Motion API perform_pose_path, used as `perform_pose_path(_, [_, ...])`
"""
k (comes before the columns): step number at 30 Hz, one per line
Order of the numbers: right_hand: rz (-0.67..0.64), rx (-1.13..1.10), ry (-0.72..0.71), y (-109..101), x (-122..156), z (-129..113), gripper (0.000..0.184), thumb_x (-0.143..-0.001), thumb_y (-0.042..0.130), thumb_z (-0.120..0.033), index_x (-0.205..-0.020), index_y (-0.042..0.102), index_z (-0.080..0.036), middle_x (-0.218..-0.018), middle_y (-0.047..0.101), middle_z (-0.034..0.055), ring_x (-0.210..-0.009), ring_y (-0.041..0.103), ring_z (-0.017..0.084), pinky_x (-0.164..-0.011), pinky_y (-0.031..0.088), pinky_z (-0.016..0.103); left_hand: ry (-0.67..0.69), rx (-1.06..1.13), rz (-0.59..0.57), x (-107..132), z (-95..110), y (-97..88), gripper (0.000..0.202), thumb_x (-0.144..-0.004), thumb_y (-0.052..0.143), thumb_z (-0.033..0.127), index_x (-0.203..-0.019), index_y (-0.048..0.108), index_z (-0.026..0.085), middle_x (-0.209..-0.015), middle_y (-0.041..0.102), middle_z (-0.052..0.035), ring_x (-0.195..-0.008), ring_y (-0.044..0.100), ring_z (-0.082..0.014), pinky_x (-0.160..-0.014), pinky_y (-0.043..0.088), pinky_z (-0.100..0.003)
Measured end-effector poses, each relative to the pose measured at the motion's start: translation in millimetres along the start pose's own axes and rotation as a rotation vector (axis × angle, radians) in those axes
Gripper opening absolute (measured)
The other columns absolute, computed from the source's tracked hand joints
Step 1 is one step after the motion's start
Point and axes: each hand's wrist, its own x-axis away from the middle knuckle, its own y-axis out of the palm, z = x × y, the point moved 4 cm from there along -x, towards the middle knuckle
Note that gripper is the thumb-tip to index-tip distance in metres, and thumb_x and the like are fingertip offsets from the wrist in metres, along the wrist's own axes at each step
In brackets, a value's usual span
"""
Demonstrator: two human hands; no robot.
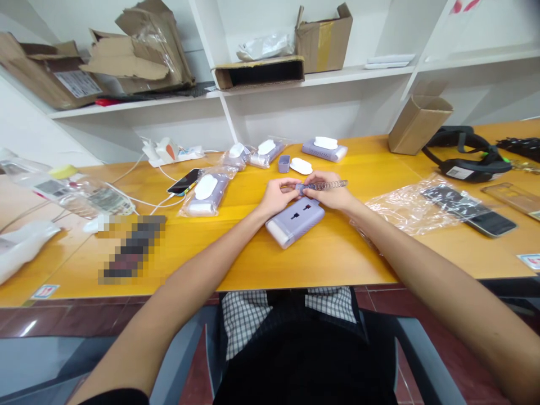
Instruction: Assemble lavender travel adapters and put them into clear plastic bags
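Observation:
My left hand (276, 197) is closed, its fingertips pinching a small purple-grey plastic part (300, 188). Closed beside it, my right hand (331, 195) grips a coil spring (335, 184), whose free end sticks out to the right. The spring's other end meets the plastic part between my fingers; how they join is hidden. Just below both hands, a purple-grey case (297, 223) with a white end and two dark cutouts lies on the table. Beyond my hands are a small purple cup (284, 163) and a white oval lid (301, 166).
Several similar purple cases with white tops, one bagged case (206, 188) among them, lie further back. Clear plastic wrap (405, 208) and a phone (472, 211) are at right. A bottle (84, 191) lies left. A black headset (464, 154) and carton (417, 121) stand back right.

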Motion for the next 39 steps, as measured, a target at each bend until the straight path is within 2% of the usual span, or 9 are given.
perform_pose_path(8, [-0.018, 0.01, -0.016, -1, -1, 4, 0.02, -0.074, 0.083, -0.028, -0.089, 0.072, -0.022, -0.09, 0.08, 0.0055, -0.08, 0.072, 0.023, -0.073, 0.056, 0.036, -0.037, 0.011, 0.014, 1, 1, -0.5, 0.032, -0.072, 0.092, 0.018, -0.1, 0.076, 0.011, -0.086, 0.079, -0.0069, -0.075, 0.075, -0.0173, -0.08, 0.064, -0.033])
perform_pose_path(14, [0.012, 0.068, -0.022, -1, -1, -1, 0.017, -0.074, 0.081, -0.023, -0.086, 0.068, -0.022, -0.089, 0.079, 0.0051, -0.082, 0.072, 0.023, -0.078, 0.055, 0.036, -0.051, 0.021, 0.004, 1, 1, 0.3, 0.038, -0.07, 0.095, 0.025, -0.1, 0.076, 0.011, -0.096, 0.08, -0.0094, -0.082, 0.076, -0.0185, -0.082, 0.065, -0.035])
perform_pose_path(22, [0.009, 0.113, 0.014, -1, -1, -2, 0.016, -0.075, 0.08, -0.023, -0.084, 0.067, -0.022, -0.086, 0.079, 0.0049, -0.072, 0.068, 0.021, -0.068, 0.05, 0.033, -0.078, -0.002, 0.031, 3, 4, 0.1, 0.033, -0.074, 0.091, 0.017, -0.103, 0.077, 0.011, -0.102, 0.08, -0.0109, -0.085, 0.075, -0.0191, -0.084, 0.064, -0.038])
perform_pose_path(27, [0.036, 0.13, 0.02, 0, -1, -1, 0.014, -0.074, 0.079, -0.024, -0.081, 0.067, -0.022, -0.084, 0.079, 0.0044, -0.068, 0.066, 0.019, -0.066, 0.049, 0.033, -0.074, -0.005, 0.021, 3, 5, 0.6, 0.032, -0.073, 0.091, 0.017, -0.101, 0.077, 0.011, -0.097, 0.08, -0.0097, -0.082, 0.075, -0.0179, -0.08, 0.064, -0.034])
perform_pose_path(33, [0.061, 0.171, 0.035, 0, 0, -5, 0.014, -0.074, 0.08, -0.022, -0.079, 0.067, -0.022, -0.08, 0.077, 0.0027, -0.071, 0.067, 0.021, -0.072, 0.051, 0.034, -0.048, -0.048, 0.016, 2, 6, 0.2, 0.031, -0.072, 0.09, 0.017, -0.1, 0.077, 0.011, -0.089, 0.08, -0.0071, -0.074, 0.073, -0.0164, -0.076, 0.064, -0.032])
perform_pose_path(39, [0.092, 0.176, 0.024, 2, 3, -11, 0.014, -0.072, 0.08, -0.022, -0.077, 0.067, -0.022, -0.076, 0.076, 0.0023, -0.068, 0.065, 0.02, -0.068, 0.048, 0.033, 0.009, -0.079, 0.019, 3, 7, -3.1, 0.03, -0.07, 0.089, 0.018, -0.098, 0.079, 0.011, -0.082, 0.079, -0.0057, -0.07, 0.073, -0.0158, -0.072, 0.062, -0.03])
